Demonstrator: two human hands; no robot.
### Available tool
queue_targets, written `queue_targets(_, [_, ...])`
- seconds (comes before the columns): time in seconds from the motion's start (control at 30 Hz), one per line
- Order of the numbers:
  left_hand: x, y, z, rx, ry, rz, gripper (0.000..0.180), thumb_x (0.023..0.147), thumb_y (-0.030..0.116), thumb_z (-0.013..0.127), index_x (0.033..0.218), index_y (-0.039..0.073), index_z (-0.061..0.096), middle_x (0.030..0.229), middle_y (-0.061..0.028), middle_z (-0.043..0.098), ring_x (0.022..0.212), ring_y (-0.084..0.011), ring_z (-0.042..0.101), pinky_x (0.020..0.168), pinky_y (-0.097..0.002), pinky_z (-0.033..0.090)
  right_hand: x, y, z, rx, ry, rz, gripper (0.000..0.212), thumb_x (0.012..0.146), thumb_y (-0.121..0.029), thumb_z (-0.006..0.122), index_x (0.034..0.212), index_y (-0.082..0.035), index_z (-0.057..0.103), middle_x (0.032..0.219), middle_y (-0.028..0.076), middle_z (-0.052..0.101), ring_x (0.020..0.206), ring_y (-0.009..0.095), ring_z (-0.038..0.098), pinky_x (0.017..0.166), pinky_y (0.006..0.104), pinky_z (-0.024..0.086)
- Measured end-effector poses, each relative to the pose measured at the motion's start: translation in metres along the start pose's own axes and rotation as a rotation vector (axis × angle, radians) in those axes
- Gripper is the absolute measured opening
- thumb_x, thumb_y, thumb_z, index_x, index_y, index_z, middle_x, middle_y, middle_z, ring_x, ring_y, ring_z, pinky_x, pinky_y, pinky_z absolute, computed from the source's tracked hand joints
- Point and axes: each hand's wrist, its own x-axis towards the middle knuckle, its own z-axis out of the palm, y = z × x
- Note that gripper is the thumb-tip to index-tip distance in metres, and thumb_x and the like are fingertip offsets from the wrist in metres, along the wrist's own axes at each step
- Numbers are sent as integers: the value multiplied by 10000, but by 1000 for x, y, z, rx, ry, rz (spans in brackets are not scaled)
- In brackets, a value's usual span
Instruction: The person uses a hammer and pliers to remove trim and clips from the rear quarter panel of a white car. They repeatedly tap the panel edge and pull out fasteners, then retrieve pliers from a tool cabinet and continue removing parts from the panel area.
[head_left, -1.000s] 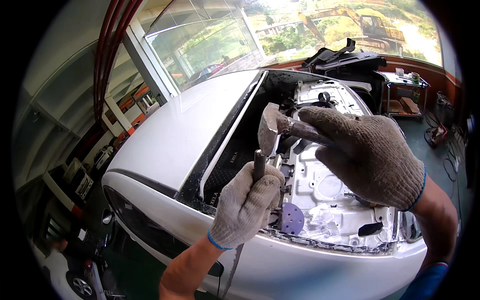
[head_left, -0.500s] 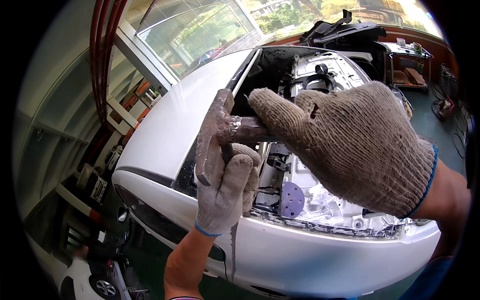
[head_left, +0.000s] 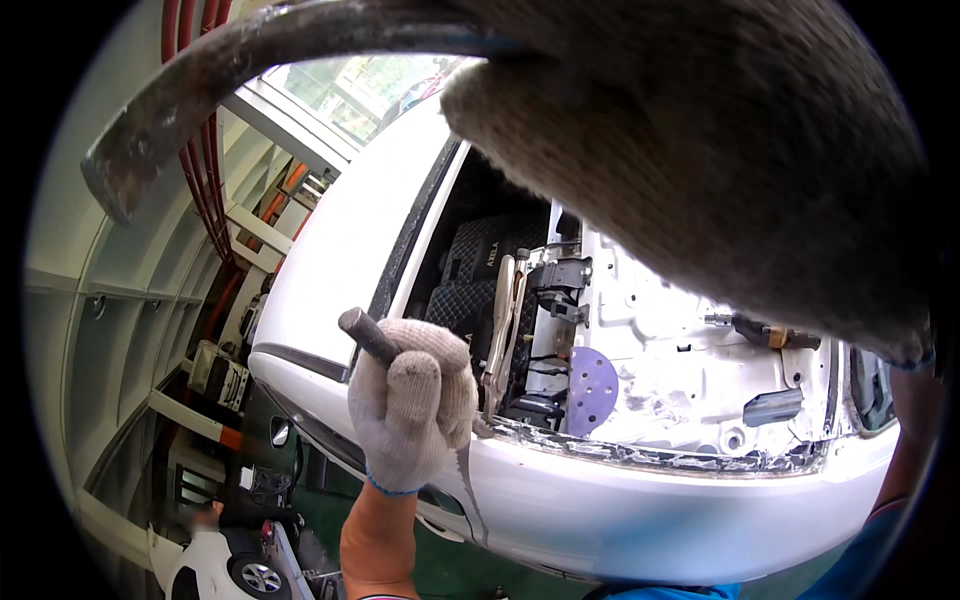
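Note:
In a knitted glove, my left hand (head_left: pixel 412 405) is closed around a short dark metal rod, like a chisel or punch (head_left: pixel 364 333). Its blunt top sticks out above the thumb side, while its lower end is hidden by the glove. That hand is over the side edge of a white car body (head_left: pixel 620 515), beside the rear opening. Much closer to view, my gloved right hand (head_left: pixel 700 170) grips a hammer, whose curved steel head (head_left: pixel 165 115) reaches across the upper left, above the rod and apart from it. The hammer's handle is mostly hidden by the glove.
A purple sanding disc (head_left: pixel 592 392), a dark metal piece (head_left: pixel 772 408) and a tool with a brownish grip (head_left: pixel 785 335) lie in the opening. Dark seat backs (head_left: pixel 490 245) show deeper inside. Another white car (head_left: pixel 215 570) and a blurred person (head_left: pixel 205 515) are at lower left.
My right hand has lifted the hammer up from the rod, toward the view. The rod's top now shows, and my left hand appears slightly farther left and lower.

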Motion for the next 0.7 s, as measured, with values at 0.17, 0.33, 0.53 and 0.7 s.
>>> queue_targets(0.17, [11,0,4,-10,-75,-33,405,1101,405,601,1083,1,619,626,-28,526,421,-76,421,365,-252,350,0,-4,0,-53,1,-11,408,951,-144,734,1332,-65,613,734,101,706,632,259,733,580,375,603])
queue_targets(0.33, [9,2,9,9,-28,-33,401,1109,407,587,1092,9,634,619,-18,522,422,-82,420,366,-258,332,5,-3,7,-15,-3,-36,395,949,-142,735,1317,-60,615,728,102,702,634,258,734,580,375,605])
queue_targets(0.53, [10,-1,6,-38,-40,-31,399,1108,398,590,1084,2,634,618,-17,523,423,-76,423,367,-249,339,2,-6,2,-29,0,-31,380,948,-139,737,1299,-55,617,722,103,698,636,257,736,580,375,606])
queue_targets(0.7, [7,4,5,-50,-71,20,344,1107,372,601,1042,35,619,598,37,422,423,-48,344,349,-225,282,2,-4,6,12,14,-33,367,946,-136,738,1283,-50,619,716,105,695,638,256,738,579,375,607])
